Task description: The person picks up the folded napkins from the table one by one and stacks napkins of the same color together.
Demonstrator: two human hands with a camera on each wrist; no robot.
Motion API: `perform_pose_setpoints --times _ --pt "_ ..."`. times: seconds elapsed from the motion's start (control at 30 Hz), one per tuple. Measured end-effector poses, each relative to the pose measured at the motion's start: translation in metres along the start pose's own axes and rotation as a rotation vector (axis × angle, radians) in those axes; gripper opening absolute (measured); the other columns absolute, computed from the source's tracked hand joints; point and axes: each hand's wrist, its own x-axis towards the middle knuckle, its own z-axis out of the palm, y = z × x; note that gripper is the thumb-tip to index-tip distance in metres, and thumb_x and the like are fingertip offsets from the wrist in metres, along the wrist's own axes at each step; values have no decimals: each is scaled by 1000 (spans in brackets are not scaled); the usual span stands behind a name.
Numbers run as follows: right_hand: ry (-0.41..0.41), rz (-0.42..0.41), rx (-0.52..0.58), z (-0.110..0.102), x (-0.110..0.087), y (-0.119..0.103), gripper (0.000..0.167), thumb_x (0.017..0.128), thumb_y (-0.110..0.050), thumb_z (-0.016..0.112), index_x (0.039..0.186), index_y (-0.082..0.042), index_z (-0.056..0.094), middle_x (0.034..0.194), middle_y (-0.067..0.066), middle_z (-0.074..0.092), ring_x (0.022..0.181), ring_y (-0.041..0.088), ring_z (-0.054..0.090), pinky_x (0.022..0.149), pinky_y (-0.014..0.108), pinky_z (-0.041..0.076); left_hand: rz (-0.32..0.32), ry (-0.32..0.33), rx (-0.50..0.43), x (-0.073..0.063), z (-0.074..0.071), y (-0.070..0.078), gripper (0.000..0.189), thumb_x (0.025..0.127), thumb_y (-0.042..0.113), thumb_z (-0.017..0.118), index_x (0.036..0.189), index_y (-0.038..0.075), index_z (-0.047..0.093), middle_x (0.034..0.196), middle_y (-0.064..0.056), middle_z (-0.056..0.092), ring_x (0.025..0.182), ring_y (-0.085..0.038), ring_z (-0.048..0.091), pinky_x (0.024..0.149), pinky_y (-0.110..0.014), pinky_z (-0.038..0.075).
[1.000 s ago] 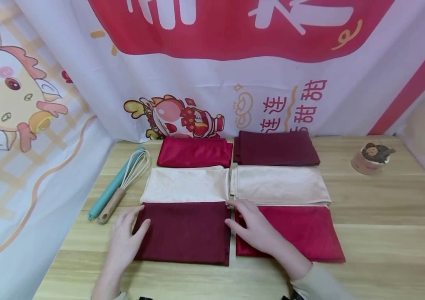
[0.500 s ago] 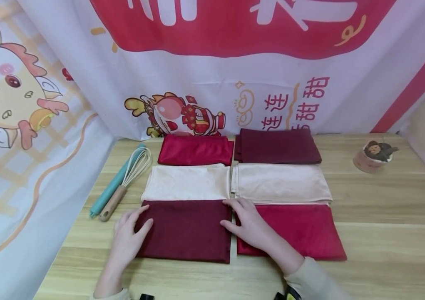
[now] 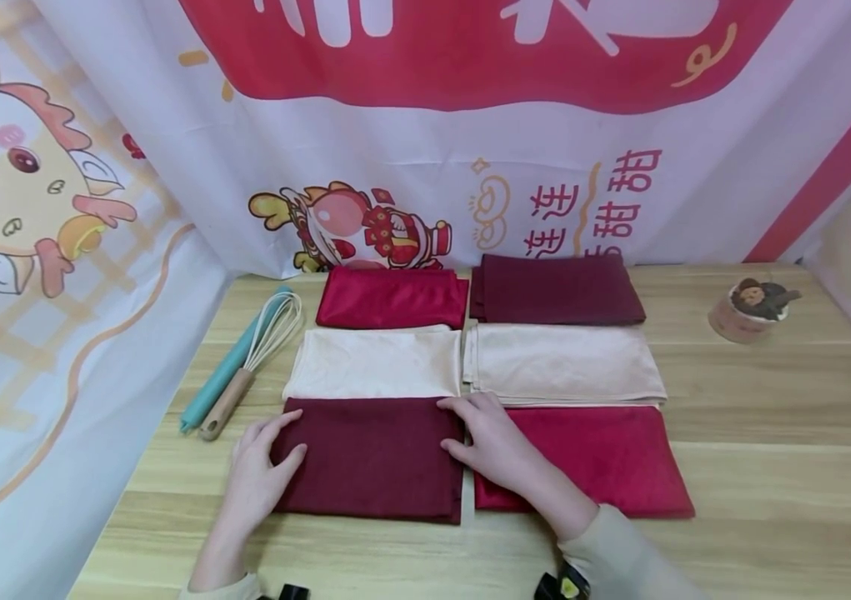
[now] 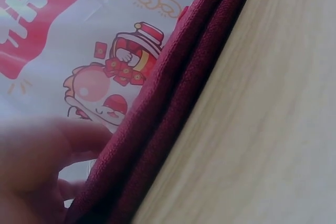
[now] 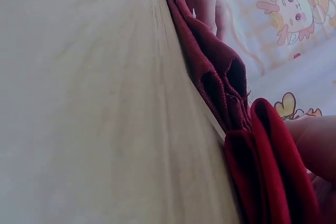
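Observation:
A folded dark maroon cloth (image 3: 372, 458) lies flat at the front left in the head view. My left hand (image 3: 256, 467) rests at its left edge, with thumb and fingertips spread on the fabric. At the opposite side, my right hand (image 3: 488, 446) touches the upper right corner with relaxed, parted fingers. That forearm passes over a folded bright red cloth (image 3: 598, 462) lying just to the right. In the left wrist view, the maroon cloth's layered front edge (image 4: 152, 114) runs diagonally past the hand. The right wrist view shows the red cloth's folds (image 5: 273, 166) beside my fingers.
Behind lie two folded cream cloths (image 3: 376, 362), then a red cloth (image 3: 392, 297) and another maroon cloth (image 3: 560, 289). A teal rolling pin (image 3: 233, 362) and a whisk (image 3: 252, 367) lie at the left. A small cup (image 3: 748, 317) with a figurine stands far right.
My right hand has slid slightly left along the maroon cloth's top corner. The left hand has shifted a little right. The head view has tilted slightly; the cloths keep their arrangement.

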Motion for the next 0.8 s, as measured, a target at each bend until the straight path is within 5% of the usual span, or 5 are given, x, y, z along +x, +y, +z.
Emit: perform_pose_setpoints --times 0.23,0.53,0.8 --pt "-41 29 12 0 6 -8 40 78 -11 76 115 -9 62 107 8 61 101 27 50 85 40 44 -20 9 -31 2 1 -3 42 84 5 69 125 6 61 121 -23 53 106 -34 50 88 -47 39" --pt "-17 -23 13 0 7 -11 36 77 -3 73 111 -9 63 102 6 62 97 25 52 83 39 44 -78 74 -138 2 5 -11 42 84 -4 67 123 8 64 118 -12 57 94 -20 52 75 -12 38" --pt "-19 -59 54 -5 7 -14 37 80 1 68 115 -12 63 105 2 60 95 16 55 82 34 48 -47 112 -283 1 -1 -12 41 82 -6 70 121 7 65 118 -7 57 93 -11 58 76 -10 45"
